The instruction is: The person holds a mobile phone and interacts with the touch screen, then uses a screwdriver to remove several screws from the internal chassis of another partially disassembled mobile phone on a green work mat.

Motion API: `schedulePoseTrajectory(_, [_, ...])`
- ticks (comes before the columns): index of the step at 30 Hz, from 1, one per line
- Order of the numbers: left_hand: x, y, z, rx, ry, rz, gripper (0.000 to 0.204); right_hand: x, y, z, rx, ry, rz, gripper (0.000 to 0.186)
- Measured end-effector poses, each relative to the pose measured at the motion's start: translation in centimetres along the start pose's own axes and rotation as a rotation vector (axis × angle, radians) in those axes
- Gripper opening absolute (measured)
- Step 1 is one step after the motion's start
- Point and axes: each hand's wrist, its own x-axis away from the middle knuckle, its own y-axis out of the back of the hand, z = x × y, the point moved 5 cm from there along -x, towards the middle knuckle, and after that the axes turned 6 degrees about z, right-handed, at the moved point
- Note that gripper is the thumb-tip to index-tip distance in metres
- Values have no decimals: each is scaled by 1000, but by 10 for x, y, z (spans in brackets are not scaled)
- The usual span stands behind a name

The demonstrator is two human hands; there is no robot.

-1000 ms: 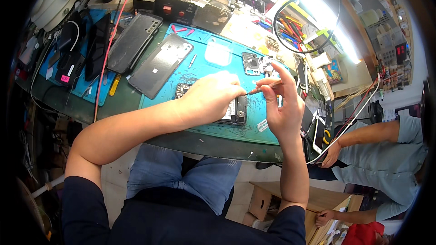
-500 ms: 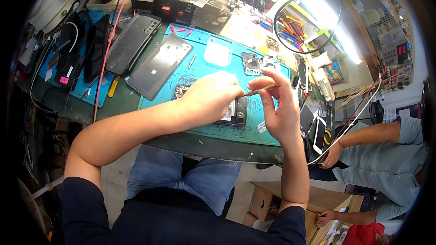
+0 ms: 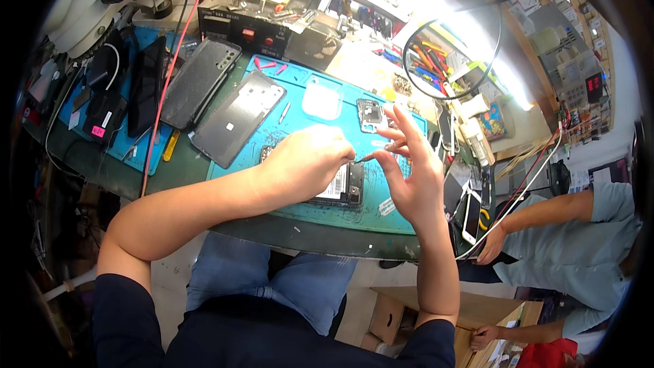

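An opened phone (image 3: 351, 187) with its inner parts showing lies on the blue mat (image 3: 306, 212) in front of me, partly covered by my left hand (image 3: 306, 162). That hand is closed over its upper part, and whatever its fingertips hold is hidden. My right hand (image 3: 417, 177) pinches a thin bronze-coloured tool (image 3: 368, 157) whose tip reaches beside my left fingertips, above the phone; its upper fingers are raised. A dark back cover (image 3: 233, 119) lies to the left, and a small phone part (image 3: 370, 114) sits behind my hands.
Stacked dark casings (image 3: 194, 85), a black power unit (image 3: 238, 31), hand tools (image 3: 432, 58) and cables crowd the bench. A hanging black cable loop (image 3: 409, 61) is at upper right. A white phone (image 3: 471, 215) lies right. Another person (image 3: 558, 238) stands at the right.
The whole view has shifted, so the bench appears slightly lower. My right fingers have shifted around the tool, its upper fingers more lifted. My left hand stays over the phone.
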Motion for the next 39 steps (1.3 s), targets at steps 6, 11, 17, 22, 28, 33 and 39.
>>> schedulePoseTrajectory(6, [-1, 16, 8, -35, 56, -84, 11, -2, -1, -5, 64, -138, 125, 55])
schedulePoseTrajectory(11, [-1, 29, 10, -131, 104, -134, 13, -1, -6, -2, -75, -89, 115, 55])
schedulePoseTrajectory(17, [-7, 39, 15, -280, 68, -265, 12, -2, -7, -4, -243, -158, 37, 55])
schedulePoseTrajectory(22, [-4, 49, 13, -377, 66, -262, 13, 0, -7, -3, -81, -105, 68, 58])
schedulePoseTrajectory(28, [-5, 63, 26, -551, 67, -305, 10, 1, -4, -2, 55, -178, 103, 58])
schedulePoseTrajectory(33, [-5, 67, 40, -634, 141, -250, 11, 1, -8, -8, -147, -165, 89, 60])
schedulePoseTrajectory(39, [-5, 65, 43, -692, 157, -243, 15, 0, -9, -8, -136, -191, 52, 59])
